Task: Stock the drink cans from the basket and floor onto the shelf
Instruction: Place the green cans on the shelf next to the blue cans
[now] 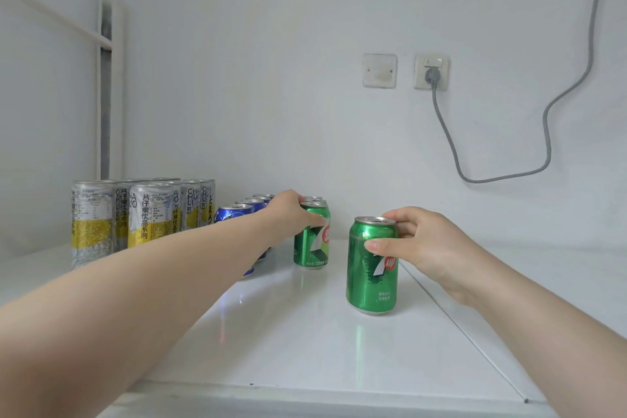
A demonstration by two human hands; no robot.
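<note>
Both forearms reach over the white shelf (305, 343); each hand pinches a green can, left hand (288, 214) and right hand (417, 241). Slide the near can (372, 268) straight back into line.

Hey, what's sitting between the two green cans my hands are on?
Nothing: the head view shows only bare white shelf between the left hand's green can and the right hand's green can.

Shelf (305, 343): white, smooth, glossy, mirrors cans. Green cans (372, 265): shiny metal, bare silver lids. Blue cans (234, 214): glossy metal. Tall cans (152, 214): matt silver-yellow printed wrap. Wall cable (556, 102): grey, braided look.
</note>
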